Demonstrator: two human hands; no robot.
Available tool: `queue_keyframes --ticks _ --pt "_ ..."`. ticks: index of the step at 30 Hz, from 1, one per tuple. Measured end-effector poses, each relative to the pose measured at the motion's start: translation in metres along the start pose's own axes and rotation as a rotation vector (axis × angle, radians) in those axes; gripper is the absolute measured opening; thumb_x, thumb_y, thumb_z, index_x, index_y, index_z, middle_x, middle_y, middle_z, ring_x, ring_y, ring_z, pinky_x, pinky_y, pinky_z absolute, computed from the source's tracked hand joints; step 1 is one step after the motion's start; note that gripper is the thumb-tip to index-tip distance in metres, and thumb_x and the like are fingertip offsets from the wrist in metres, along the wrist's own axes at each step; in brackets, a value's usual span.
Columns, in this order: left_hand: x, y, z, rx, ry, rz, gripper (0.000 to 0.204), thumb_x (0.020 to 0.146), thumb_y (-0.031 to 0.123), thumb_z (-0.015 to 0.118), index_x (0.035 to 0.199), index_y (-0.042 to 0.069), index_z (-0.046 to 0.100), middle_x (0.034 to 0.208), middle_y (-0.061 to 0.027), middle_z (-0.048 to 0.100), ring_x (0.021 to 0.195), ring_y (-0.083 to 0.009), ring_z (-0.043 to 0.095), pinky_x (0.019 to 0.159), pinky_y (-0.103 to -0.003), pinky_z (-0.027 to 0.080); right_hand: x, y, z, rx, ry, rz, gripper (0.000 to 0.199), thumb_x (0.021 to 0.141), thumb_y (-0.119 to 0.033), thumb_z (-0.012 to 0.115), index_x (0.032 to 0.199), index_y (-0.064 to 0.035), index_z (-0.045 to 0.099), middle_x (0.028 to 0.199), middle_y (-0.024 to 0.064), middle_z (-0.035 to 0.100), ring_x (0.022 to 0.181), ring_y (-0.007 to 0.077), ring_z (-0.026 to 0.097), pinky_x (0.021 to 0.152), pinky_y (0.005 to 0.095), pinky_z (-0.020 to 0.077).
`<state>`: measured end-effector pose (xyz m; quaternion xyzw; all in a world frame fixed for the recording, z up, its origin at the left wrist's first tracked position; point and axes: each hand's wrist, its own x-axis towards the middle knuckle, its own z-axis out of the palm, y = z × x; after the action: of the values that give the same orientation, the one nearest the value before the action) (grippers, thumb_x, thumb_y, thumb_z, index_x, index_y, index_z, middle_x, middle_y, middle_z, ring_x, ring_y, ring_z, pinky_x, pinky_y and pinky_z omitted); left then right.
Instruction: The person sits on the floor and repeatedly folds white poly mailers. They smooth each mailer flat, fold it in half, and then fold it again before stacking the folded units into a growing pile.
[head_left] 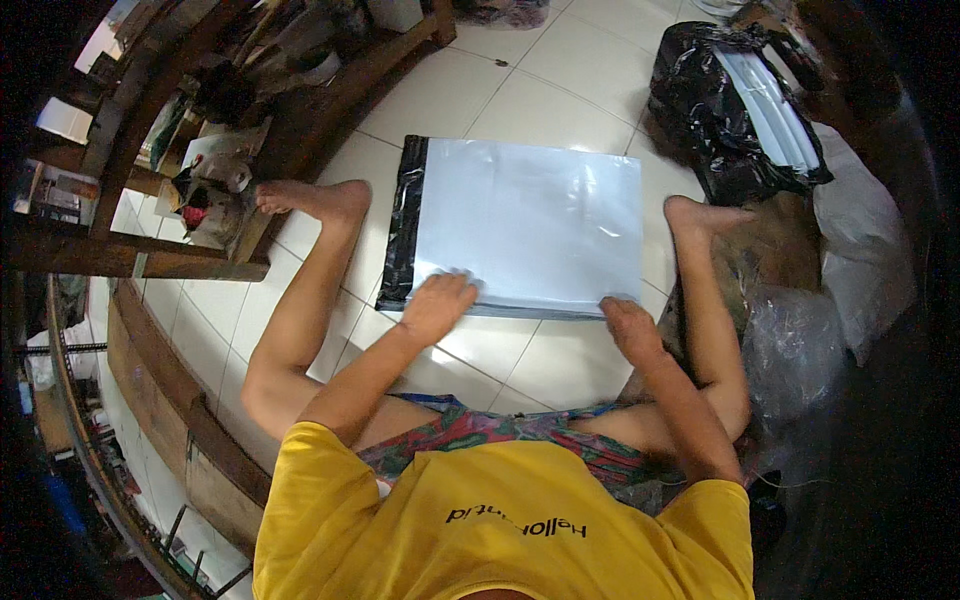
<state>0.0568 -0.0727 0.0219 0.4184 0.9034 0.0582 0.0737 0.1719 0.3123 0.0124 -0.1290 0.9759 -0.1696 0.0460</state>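
Head view — bag stack (530,220); left hand (440,305), right hand (630,328) apart on near edge, grip unclear — best squared with even pressure

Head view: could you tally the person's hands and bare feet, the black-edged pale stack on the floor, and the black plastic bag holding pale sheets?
Hands: 2 (left hand, right hand)
Feet: 2 (left foot, right foot)
Pale stack: 1
Black plastic bag: 1
Total: 6
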Motion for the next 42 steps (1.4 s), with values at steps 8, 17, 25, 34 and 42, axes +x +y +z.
queue_keyframes --ticks 8,17,25,34,42 --pt "-0.054 -0.067 -0.017 0.078 -0.117 -0.052 0.013 0.084 0.011 0.058 0.096 0.008 0.063 0.107 -0.0099 0.062 0.105 -0.0273 0.060 0.090 -0.042 0.049 0.020 0.000 -0.028 -0.006 -0.116 0.030 0.032 0.080 0.001 0.064 0.111 -0.0043 0.064 0.107 0.0172 0.066 0.095 0.0373 0.065 0.086 0.0454 0.0539" --pt "-0.057 -0.089 -0.017 -0.290 0.070 -0.233 0.027 0.090 0.019 0.067 0.113 0.005 0.064 0.094 -0.0179 0.070 0.089 -0.0365 0.068 0.080 -0.045 0.054 0.002 0.031 -0.052 0.167 -0.113 0.170 0.022 0.090 -0.012 0.064 0.111 -0.0040 0.063 0.101 0.0199 0.066 0.095 0.0419 0.063 0.085 0.0483 0.0514" --pt "-0.035 -0.098 -0.001 -0.769 -0.035 -0.756 0.069 0.092 0.030 0.066 0.150 0.011 0.034 0.094 -0.0244 0.069 0.087 -0.0313 0.069 0.081 -0.042 0.054 0.030 0.063 -0.036 0.411 -0.081 0.493 0.039 0.095 -0.017 0.062 0.131 -0.0042 0.056 0.118 0.0286 0.062 0.108 0.0414 0.062 0.094 0.0465 0.0485" --pt "-0.017 -0.091 -0.009 -0.623 0.003 -0.726 0.070 0.089 0.028 0.068 0.147 0.003 0.037 0.116 -0.0328 0.063 0.111 -0.0458 0.062 0.096 -0.049 0.048 0.029 -0.020 -0.020 -0.394 -0.062 -0.067 0.067 0.084 -0.009 0.060 0.148 -0.0087 0.041 0.147 0.0202 0.045 0.137 0.0382 0.041 0.116 0.0536 0.0305" --pt "-0.032 -0.038 -0.018 0.033 0.041 -0.031 0.063 0.079 0.019 0.074 0.134 0.003 0.049 0.132 -0.0210 0.050 0.126 -0.0373 0.045 0.109 -0.048 0.036 0.038 -0.008 -0.008 -0.316 -0.041 -0.022 0.060 0.087 -0.010 0.056 0.145 -0.0084 0.043 0.141 0.0177 0.050 0.130 0.0363 0.048 0.111 0.0518 0.0363"
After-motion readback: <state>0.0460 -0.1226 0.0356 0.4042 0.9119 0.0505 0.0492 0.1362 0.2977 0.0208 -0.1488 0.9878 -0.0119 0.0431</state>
